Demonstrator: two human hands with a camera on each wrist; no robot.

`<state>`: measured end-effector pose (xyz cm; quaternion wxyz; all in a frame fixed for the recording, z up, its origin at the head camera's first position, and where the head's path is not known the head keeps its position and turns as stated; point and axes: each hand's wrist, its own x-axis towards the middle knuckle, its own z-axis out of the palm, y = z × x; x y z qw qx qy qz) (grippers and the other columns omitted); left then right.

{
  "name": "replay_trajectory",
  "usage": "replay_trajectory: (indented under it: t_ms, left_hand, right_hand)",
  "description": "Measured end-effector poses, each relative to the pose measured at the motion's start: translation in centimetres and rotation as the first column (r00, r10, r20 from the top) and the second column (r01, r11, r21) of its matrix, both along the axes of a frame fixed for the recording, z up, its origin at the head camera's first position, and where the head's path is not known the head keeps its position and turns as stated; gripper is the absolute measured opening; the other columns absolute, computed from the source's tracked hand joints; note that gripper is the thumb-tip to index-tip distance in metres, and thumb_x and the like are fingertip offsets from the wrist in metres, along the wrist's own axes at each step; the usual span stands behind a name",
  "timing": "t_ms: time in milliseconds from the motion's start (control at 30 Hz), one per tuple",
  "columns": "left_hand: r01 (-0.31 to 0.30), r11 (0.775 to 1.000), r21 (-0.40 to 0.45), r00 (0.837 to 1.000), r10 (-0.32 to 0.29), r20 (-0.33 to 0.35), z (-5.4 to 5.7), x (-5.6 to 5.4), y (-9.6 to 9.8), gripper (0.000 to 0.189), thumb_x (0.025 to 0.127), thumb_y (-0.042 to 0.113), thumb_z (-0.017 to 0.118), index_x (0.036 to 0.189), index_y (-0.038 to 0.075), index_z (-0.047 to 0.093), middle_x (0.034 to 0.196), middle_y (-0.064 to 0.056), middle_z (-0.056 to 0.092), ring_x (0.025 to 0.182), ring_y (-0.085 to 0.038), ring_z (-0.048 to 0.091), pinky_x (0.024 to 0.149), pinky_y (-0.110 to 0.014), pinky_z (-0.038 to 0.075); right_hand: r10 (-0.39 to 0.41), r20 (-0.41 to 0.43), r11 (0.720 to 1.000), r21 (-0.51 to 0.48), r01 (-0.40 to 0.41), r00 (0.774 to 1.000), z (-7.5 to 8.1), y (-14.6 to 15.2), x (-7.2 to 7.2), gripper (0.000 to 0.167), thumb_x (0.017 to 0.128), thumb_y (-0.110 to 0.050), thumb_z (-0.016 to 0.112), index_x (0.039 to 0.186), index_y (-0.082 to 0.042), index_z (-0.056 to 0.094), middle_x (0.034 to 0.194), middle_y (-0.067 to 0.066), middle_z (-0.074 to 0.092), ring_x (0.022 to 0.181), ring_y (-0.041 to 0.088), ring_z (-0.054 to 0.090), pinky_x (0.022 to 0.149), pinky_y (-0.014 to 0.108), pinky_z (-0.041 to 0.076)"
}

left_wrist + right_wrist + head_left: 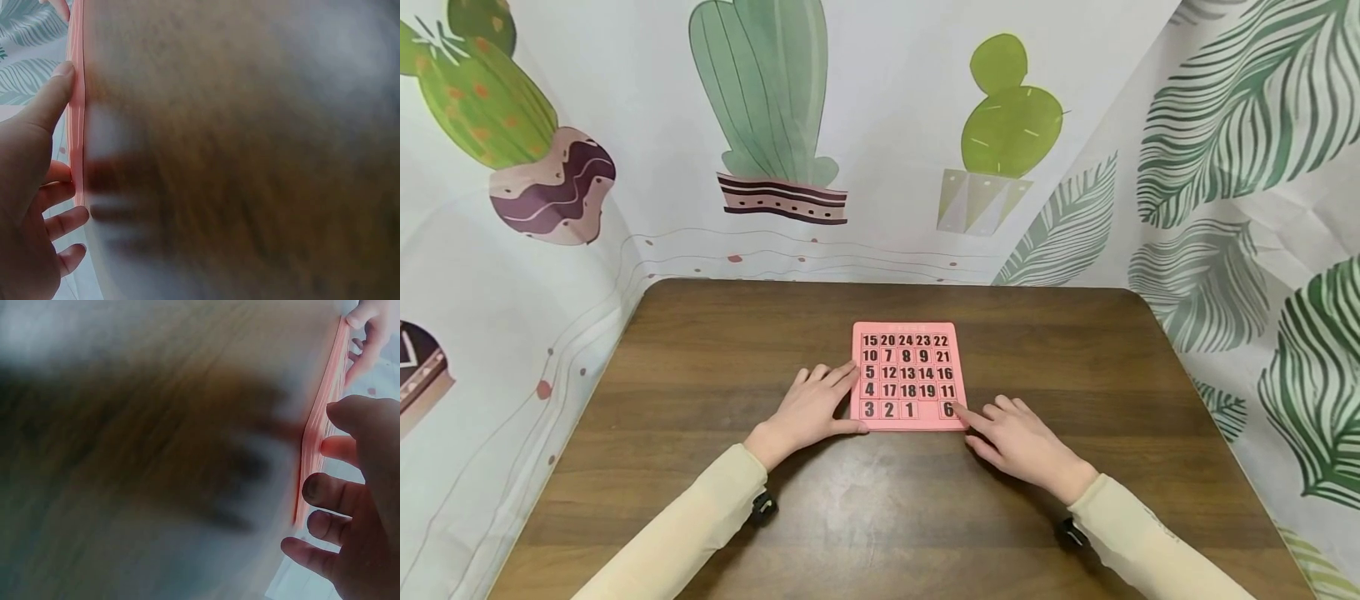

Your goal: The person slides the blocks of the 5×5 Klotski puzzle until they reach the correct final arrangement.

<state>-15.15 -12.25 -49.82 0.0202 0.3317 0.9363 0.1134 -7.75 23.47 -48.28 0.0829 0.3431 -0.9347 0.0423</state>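
Observation:
A pink sliding number puzzle [908,376] lies flat on the table, its black-numbered tiles in rows. In the bottom row a gap stands between the 1 tile [910,410] and the 6 tile [948,410]. My left hand [805,411] steadies the puzzle's lower left corner, thumb at the front edge and extended fingers along the left side. From the right, my right hand [1018,437] reaches in with its index fingertip on the 6 tile; its other fingers are loosely bent beside the board. Both wrist views show the pink edge [76,112] side-on.
The brown wooden table [715,358] has rounded far corners. Behind it and at the sides hangs a white cloth [895,167] printed with cacti and leaves. Dark wrist devices [763,507] sit under both pale sleeves [692,521].

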Motion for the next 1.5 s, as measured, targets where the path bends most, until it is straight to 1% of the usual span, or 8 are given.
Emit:
replay_trajectory:
  t_ms: [233,567,733,867,933,1133,1367,1500]
  left_hand:
    - [-0.004,1.000,0.001,1.000,0.004,0.003,0.0,0.0,0.0,0.099,0.085,0.072,0.070,0.156,0.007,0.048,0.162,-0.011,0.045,0.126,-0.033,0.050,0.094,-0.047,0.036]
    - [-0.004,1.000,-0.012,1.000,0.004,0.003,0.0,0.0,0.1,0.100,0.085,0.071,0.070,0.157,0.007,0.047,0.163,-0.010,0.043,0.127,-0.032,0.051,0.096,-0.048,0.037]
    - [-0.002,1.000,-0.007,1.000,0.002,0.005,0.0,0.0,0.1,0.100,0.085,0.071,0.070,0.157,0.007,0.047,0.164,-0.010,0.042,0.125,-0.032,0.051,0.095,-0.047,0.037]
    - [-0.003,1.000,-0.006,1.000,0.003,0.012,0.0,0.0,0.1,0.100,0.085,0.072,0.070,0.158,0.007,0.046,0.164,-0.010,0.042,0.126,-0.032,0.050,0.096,-0.047,0.036]
    - [0.000,1.000,0.000,1.000,0.000,0.009,0.0,0.0,0.0,0.100,0.084,0.072,0.070,0.157,0.007,0.047,0.164,-0.011,0.043,0.126,-0.032,0.050,0.096,-0.048,0.036]
    - [0.001,1.000,0.004,1.000,-0.001,-0.005,0.0,-0.2,0.1,0.100,0.084,0.071,0.072,0.156,0.006,0.049,0.162,-0.011,0.045,0.126,-0.032,0.051,0.095,-0.048,0.037]
    - [-0.001,1.000,-0.014,1.000,0.001,0.021,0.0,-0.3,0.0,0.101,0.085,0.073,0.069,0.157,0.007,0.046,0.163,-0.011,0.043,0.129,-0.033,0.050,0.096,-0.048,0.037]
    - [0.001,1.000,-0.011,1.000,-0.001,0.008,-0.2,-0.3,0.0,0.100,0.084,0.072,0.070,0.156,0.006,0.048,0.163,-0.012,0.044,0.127,-0.033,0.050,0.095,-0.047,0.037]
  right_hand:
    - [0.032,-0.019,0.999,-0.010,-0.033,0.999,-0.2,-1.3,-0.2,0.052,0.095,-0.031,0.075,0.142,-0.010,0.066,0.083,0.000,0.065,0.079,0.023,0.048,0.075,0.038,0.043]
    - [0.055,0.015,0.998,-0.010,-0.055,0.998,-0.1,-2.6,-0.7,0.052,0.097,-0.034,0.072,0.142,-0.009,0.065,0.087,0.001,0.066,0.082,0.022,0.051,0.076,0.038,0.043]
    - [0.002,0.028,1.000,-0.018,-0.001,1.000,0.1,-1.9,-1.8,0.050,0.098,-0.032,0.071,0.143,-0.011,0.065,0.082,-0.001,0.064,0.077,0.020,0.046,0.073,0.036,0.039]
    - [-0.063,0.055,0.998,0.012,0.062,0.997,-0.1,-1.3,-2.6,0.052,0.099,-0.034,0.070,0.145,-0.011,0.063,0.076,-0.002,0.060,0.076,0.020,0.043,0.073,0.035,0.038]
    - [-0.075,0.074,0.997,0.023,0.074,0.994,-0.2,-1.1,-2.7,0.051,0.099,-0.034,0.069,0.145,-0.011,0.064,0.075,-0.002,0.060,0.076,0.019,0.043,0.072,0.035,0.038]
    - [-0.051,0.059,0.999,0.017,0.050,0.997,-0.3,-0.8,-1.8,0.048,0.099,-0.033,0.070,0.142,-0.012,0.066,0.076,-0.001,0.061,0.077,0.021,0.045,0.073,0.037,0.041]
    - [-0.015,0.040,1.000,-0.003,0.016,0.999,-0.4,-0.8,-0.3,0.050,0.096,-0.033,0.074,0.141,-0.011,0.067,0.079,-0.001,0.064,0.077,0.020,0.046,0.075,0.037,0.042]
    - [0.000,0.030,1.000,-0.023,0.001,1.000,-0.3,-0.9,-0.1,0.049,0.095,-0.031,0.074,0.139,-0.009,0.068,0.079,-0.001,0.064,0.077,0.021,0.047,0.075,0.037,0.042]
